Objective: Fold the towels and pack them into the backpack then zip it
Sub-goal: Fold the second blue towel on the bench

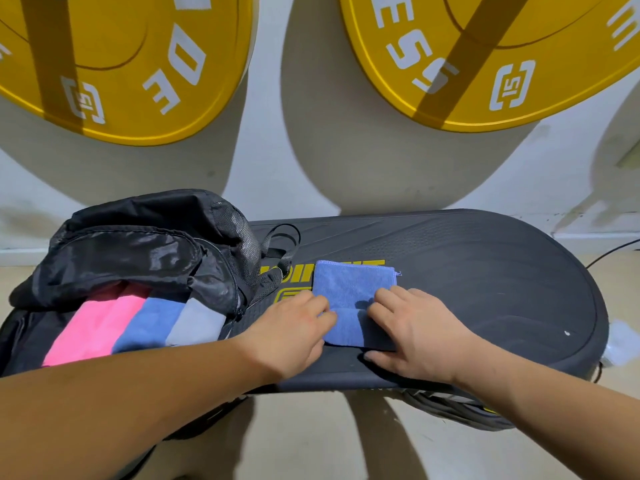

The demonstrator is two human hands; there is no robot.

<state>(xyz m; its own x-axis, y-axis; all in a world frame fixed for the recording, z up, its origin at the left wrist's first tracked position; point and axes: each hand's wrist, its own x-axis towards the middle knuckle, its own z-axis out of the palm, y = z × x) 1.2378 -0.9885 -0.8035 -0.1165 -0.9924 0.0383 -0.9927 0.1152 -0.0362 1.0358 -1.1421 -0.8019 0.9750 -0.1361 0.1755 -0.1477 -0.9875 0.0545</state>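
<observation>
A folded blue towel (349,292) lies flat on a black oval platform (485,271). My left hand (294,334) rests on its left edge and my right hand (419,334) on its right edge, fingers spread and pressing down on the cloth. To the left sits a black backpack (138,244), unzipped, its flap thrown back. Inside it, side by side, lie a pink towel (93,327), a blue towel (152,320) and a grey towel (199,323), all folded.
Two large yellow weight plates (114,64) (485,57) hang on the white wall behind. A backpack strap (284,240) lies on the platform near the towel. A crumpled white scrap (620,344) sits on the floor at the platform's right end, and a black cable (609,252) runs behind.
</observation>
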